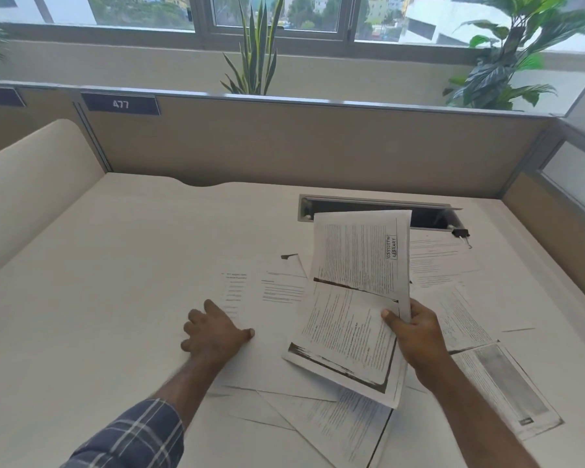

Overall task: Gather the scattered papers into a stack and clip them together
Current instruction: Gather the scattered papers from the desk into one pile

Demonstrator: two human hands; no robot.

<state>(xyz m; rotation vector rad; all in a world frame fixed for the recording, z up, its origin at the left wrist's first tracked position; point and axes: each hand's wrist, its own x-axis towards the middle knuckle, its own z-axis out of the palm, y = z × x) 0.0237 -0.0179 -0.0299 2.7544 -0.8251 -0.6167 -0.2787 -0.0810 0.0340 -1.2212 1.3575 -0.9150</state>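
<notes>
Paper, thin & floppy: head view shows the right hand (416, 336) pinching a few gathered sheets (355, 298) at their right edge, thumb on top, sheets raised off the desk (115, 265) and sagging at the free corner. Left hand (213, 329) lies on a loose sheet (247, 298), fingers bent & spread, gripping nothing. More scattered papers (487, 366) lie overlapped front & right, some near the desk's near edge, so they could slip off. Light, slick on each other; prob best slid flat, then taken at an edge w/ thumb over. Binder clip (460, 233) sits far right by the cable slot (368, 207). Open room is on the left half of the desk; partition (284, 143) blocks the back.
</notes>
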